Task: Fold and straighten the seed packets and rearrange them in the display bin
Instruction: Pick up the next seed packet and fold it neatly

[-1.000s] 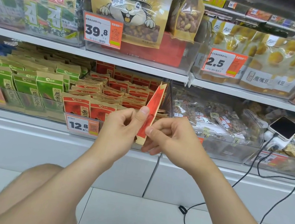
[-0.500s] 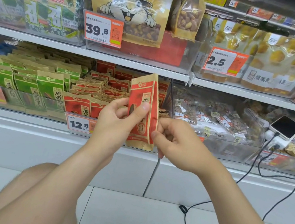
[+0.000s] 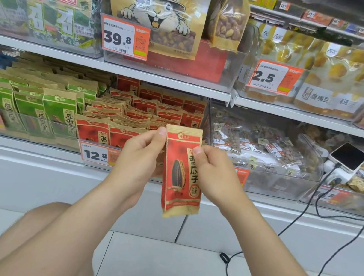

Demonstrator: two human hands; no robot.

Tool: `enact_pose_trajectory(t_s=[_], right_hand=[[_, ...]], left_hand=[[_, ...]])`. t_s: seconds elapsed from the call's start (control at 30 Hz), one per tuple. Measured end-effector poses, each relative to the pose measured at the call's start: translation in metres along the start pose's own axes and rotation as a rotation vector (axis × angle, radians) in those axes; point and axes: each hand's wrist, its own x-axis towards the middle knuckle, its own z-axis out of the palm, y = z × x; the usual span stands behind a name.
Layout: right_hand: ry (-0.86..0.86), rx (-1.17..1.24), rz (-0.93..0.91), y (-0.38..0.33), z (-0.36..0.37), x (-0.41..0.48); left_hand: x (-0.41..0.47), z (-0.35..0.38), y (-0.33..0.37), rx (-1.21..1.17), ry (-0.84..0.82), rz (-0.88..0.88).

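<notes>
A red and tan seed packet hangs upright in front of the lower shelf, its printed face toward me. My left hand pinches its upper left edge. My right hand pinches its right edge, thumb on the front. Behind them stands the clear display bin packed with several rows of the same red packets, front ones upright, the rows behind leaning.
Green seed packets fill the bin to the left. To the right, a bin of mixed nut bags, then a phone on a charger with black cables trailing to the floor. An upper shelf overhangs the bins.
The packet turned from edge-on to face-on and came down lower. My right hand moved from its bottom edge up to its right side.
</notes>
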Motion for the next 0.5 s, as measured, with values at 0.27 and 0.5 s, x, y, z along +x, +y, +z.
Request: enact_pose_trajectory(t_s=[0.27,0.5], right_hand=[[-0.126,0.289,0.206,0.003,0.018,-0.004],[-0.054,0.601,0.189,-0.013,0.013,-0.014]], left_hand=[[0.000,-0.005,-0.005,0.046,-0.005,-0.031],[-0.001,-0.002,-0.006,0.064,0.054,0.020]])
